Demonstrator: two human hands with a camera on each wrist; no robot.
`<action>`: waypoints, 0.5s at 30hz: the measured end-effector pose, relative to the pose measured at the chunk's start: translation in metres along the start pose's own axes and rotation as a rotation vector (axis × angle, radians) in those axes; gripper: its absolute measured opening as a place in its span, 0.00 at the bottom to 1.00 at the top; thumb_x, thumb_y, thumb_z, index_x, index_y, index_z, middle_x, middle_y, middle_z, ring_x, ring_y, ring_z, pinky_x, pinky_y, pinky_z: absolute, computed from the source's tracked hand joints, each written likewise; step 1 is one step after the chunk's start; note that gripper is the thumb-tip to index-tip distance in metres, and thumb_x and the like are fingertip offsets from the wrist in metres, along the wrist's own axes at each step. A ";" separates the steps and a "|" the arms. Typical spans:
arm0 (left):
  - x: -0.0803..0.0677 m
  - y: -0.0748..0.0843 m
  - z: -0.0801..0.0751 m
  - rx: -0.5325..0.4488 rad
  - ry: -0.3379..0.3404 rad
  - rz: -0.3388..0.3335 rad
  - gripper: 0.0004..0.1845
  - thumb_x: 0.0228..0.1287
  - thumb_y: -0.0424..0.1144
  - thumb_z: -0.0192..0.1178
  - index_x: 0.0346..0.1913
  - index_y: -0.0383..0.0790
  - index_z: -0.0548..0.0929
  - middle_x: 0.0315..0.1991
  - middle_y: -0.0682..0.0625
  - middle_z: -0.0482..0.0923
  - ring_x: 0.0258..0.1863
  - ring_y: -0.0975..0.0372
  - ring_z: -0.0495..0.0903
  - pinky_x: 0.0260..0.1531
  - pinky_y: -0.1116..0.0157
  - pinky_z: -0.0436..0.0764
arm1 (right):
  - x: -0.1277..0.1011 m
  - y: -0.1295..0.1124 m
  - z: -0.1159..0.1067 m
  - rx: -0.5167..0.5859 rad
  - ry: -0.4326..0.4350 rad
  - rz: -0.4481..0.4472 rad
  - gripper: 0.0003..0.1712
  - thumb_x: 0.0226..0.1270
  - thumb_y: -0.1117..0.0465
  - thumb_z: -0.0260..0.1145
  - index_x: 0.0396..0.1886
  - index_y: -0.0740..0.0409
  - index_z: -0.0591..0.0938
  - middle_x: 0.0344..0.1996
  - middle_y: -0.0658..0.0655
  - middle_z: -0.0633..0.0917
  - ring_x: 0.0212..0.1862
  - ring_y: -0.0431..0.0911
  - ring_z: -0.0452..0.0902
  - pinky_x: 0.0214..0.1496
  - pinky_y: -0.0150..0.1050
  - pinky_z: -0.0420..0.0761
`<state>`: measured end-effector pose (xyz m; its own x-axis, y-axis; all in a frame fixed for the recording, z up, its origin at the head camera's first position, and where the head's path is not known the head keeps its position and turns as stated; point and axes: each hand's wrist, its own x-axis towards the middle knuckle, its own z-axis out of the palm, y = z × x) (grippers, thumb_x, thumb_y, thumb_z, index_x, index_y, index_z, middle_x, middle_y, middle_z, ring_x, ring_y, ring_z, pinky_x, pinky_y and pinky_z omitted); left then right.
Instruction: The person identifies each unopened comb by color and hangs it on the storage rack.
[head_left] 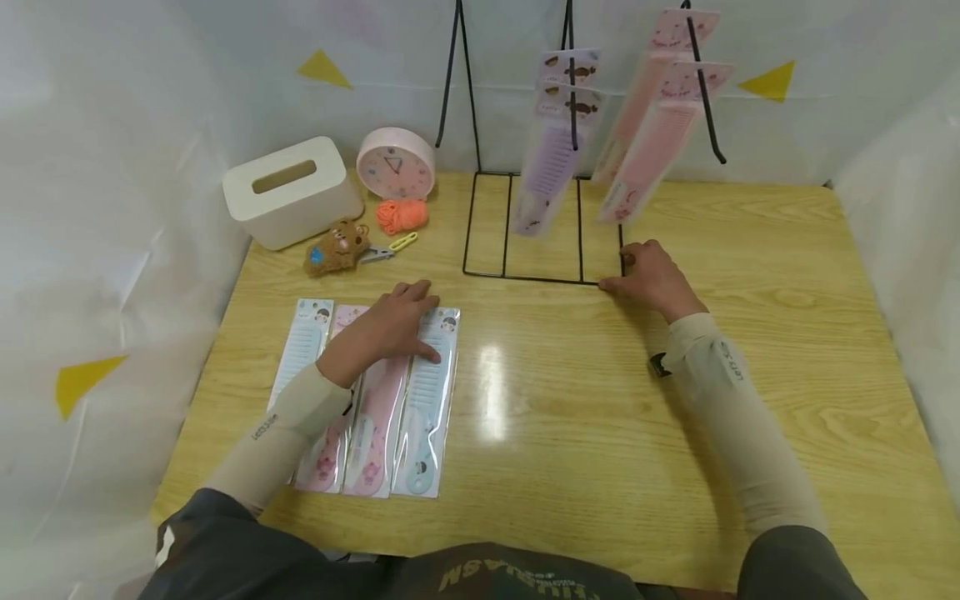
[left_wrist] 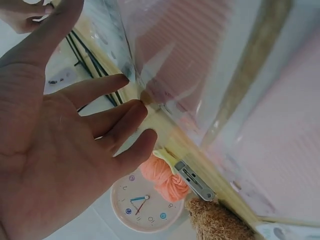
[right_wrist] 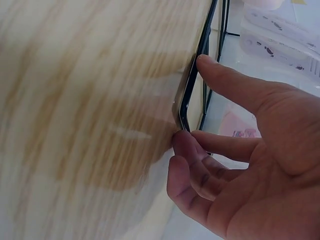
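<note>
The left hand (head_left: 390, 327) lies flat, fingers straight and spread, on a row of packaged combs (head_left: 375, 400) laid side by side on the wooden surface (head_left: 570, 417); its fingertips press the upper ends of the pink and pale blue packs, and the left wrist view shows the open palm against the clear wrapping. The right hand (head_left: 651, 279) rests at the near right corner of the black wire display rack (head_left: 542, 225), which stands toward the back of the surface. From the right wrist view, the thumb touches the base wire on one side and the loosely bent fingers (right_wrist: 192, 150) touch the rounded corner, without closing round it. Two packs with lilac combs (head_left: 558, 137) and two with pink combs (head_left: 652, 117) hang from the rack's upper hooks, tilted above its base. Behind the left hand, well apart from the rack, sit a cream tissue box (head_left: 291, 192), a round pink clock (head_left: 395, 162), a ball of orange yarn (head_left: 402, 215), a brown plush bear keychain (head_left: 336, 247) and, just beside it, a small pair of yellow-handled scissors (head_left: 392, 247). Both forearms wear beige sleeves.
</note>
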<state>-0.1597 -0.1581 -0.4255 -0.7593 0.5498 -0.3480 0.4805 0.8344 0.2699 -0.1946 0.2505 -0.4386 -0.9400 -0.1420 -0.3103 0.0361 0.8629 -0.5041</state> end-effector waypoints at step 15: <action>0.008 -0.002 -0.007 -0.193 0.073 0.012 0.36 0.49 0.50 0.79 0.54 0.36 0.73 0.52 0.42 0.76 0.49 0.51 0.75 0.52 0.51 0.76 | 0.003 0.004 -0.002 0.036 -0.021 0.021 0.44 0.67 0.51 0.69 0.70 0.77 0.63 0.61 0.76 0.67 0.64 0.68 0.63 0.66 0.65 0.66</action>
<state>-0.1698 -0.1555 -0.4225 -0.7873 0.5498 -0.2791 0.4022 0.8010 0.4435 -0.1976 0.2550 -0.4398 -0.9315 -0.1343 -0.3379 0.0687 0.8477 -0.5261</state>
